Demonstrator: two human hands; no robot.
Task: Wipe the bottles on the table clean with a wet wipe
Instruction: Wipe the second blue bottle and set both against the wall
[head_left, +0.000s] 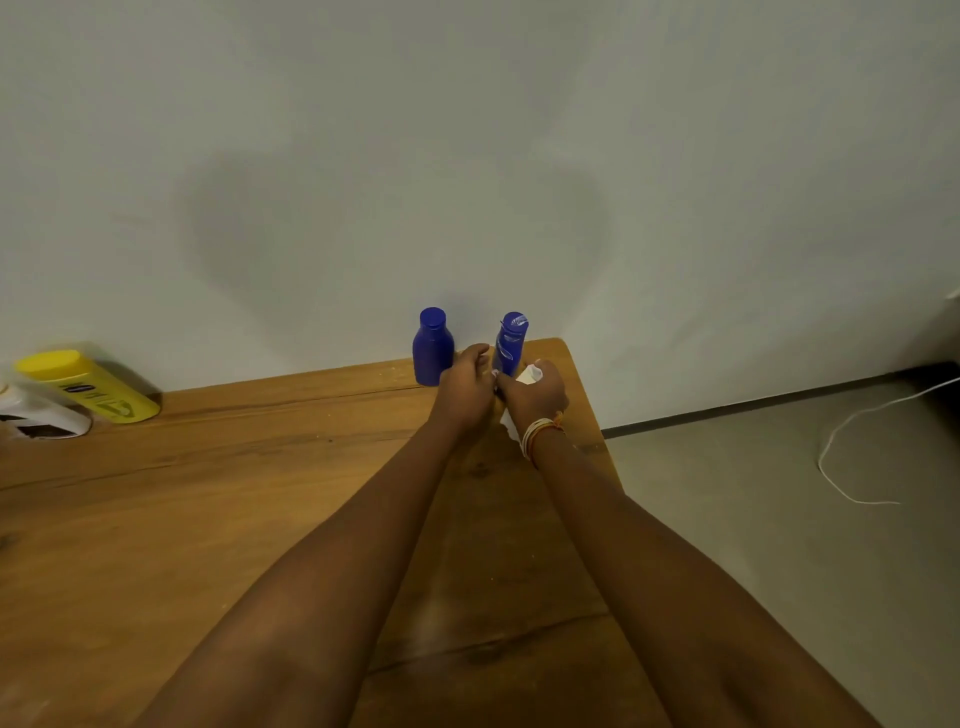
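Observation:
Two blue bottles stand at the far right corner of the wooden table (208, 467). The plain blue bottle (432, 345) is upright by the wall, just left of my hands. A second blue bottle with white print (510, 340) leans slightly, its lower part hidden behind my fingers. My left hand (466, 387) grips that bottle's lower part from the left. My right hand (535, 392) holds a white wet wipe (530, 374) against the bottle's right side; more wipe hangs below the wrist.
A yellow bottle (88, 384) lies on its side at the far left beside a white and black object (41, 418). The table's right edge runs close to my right arm. A white cable (852, 447) lies on the floor to the right.

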